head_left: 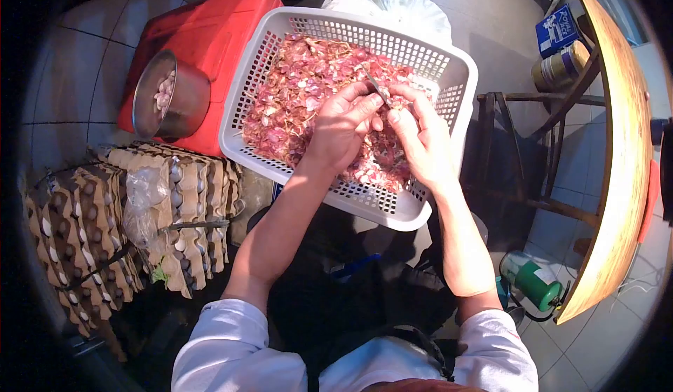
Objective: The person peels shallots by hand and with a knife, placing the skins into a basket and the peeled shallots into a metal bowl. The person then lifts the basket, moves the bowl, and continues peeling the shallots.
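Hands are counted at 2, both held over 1 white basket [449, 76] heaped with pink-red peelings [294, 104]. 1 small knife [376, 88] is clamped in the grip of the right hand [424, 143], with its blade jutting just beyond the fingertips. The grip of the left hand [342, 131] is curled together and touches the right; what lies inside cannot be told. Left of the grips, 1 steel pot [184, 104] is stood on 1 red cooler [210, 27], with 2 bundles of egg trays [189, 210] below.

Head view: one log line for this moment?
left hand: beside knife, hold unclear | right hand: grips knife | basket: red peels under hands | pot: on cooler
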The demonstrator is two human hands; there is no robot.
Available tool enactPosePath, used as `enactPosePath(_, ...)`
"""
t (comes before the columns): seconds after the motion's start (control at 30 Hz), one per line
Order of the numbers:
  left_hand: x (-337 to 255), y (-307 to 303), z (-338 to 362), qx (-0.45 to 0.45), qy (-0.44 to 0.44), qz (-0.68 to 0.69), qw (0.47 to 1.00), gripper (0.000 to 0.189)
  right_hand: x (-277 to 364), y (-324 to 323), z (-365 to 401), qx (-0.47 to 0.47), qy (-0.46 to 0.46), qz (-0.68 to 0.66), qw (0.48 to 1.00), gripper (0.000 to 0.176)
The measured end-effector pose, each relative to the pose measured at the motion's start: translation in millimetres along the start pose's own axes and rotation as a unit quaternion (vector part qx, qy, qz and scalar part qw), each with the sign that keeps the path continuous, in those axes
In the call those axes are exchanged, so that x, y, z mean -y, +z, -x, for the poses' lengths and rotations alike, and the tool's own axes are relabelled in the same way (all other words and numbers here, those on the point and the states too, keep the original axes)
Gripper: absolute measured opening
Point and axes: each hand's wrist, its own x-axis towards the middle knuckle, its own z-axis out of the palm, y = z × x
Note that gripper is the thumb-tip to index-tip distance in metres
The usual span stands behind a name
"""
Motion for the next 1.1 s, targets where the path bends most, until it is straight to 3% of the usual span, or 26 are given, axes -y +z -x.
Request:
enactPosePath(0.17,-2,1,1,-0.007,-0.008,-0.023,1.000,0.021,-8,2,-2,-0.025,-0.035,-0.008,0.999,0.030)
enactPosePath(0.33,-8,10,2,-0.012,-0.013,-0.017,1.000,0.023,-12,-1,-2,-0.036,0.056,-0.108,0.992,0.029)
enactPosePath(0.47,-6,11,1,-0.035,-0.008,-0.007,0.999,0.022,-14,6,-1,-0.064,0.018,-0.132,0.989,0.032)
enactPosePath(0.57,-3,1,0,-0.010,-0.003,-0.011,1.000,0.021,-6,0,0,-0.009,-0.011,0.032,0.999,0.036)
enactPosePath(0.63,-5,-1,0,0.003,-0.006,-0.015,1.000,0.020,-4,3,0,-0.024,-0.031,0.021,0.999,0.037)
enactPosePath(0.7,-6,4,2,-0.023,-0.009,-0.038,0.999,0.020,1,-1,1,0.000,0.020,0.035,0.999,0.036)
enactPosePath(0.9,-3,5,3,-0.057,-0.010,-0.076,0.995,0.018,-9,2,-2,-0.036,-0.080,0.056,0.995,0.033)
enactPosePath(1.0,-3,9,5,-0.068,-0.014,-0.085,0.994,0.018,-11,0,-2,-0.030,-0.039,0.012,0.999,0.032)
enactPosePath(1.1,-5,17,5,-0.071,-0.012,-0.054,0.996,0.018,-7,-3,-1,-0.008,0.104,-0.151,0.983,0.031)
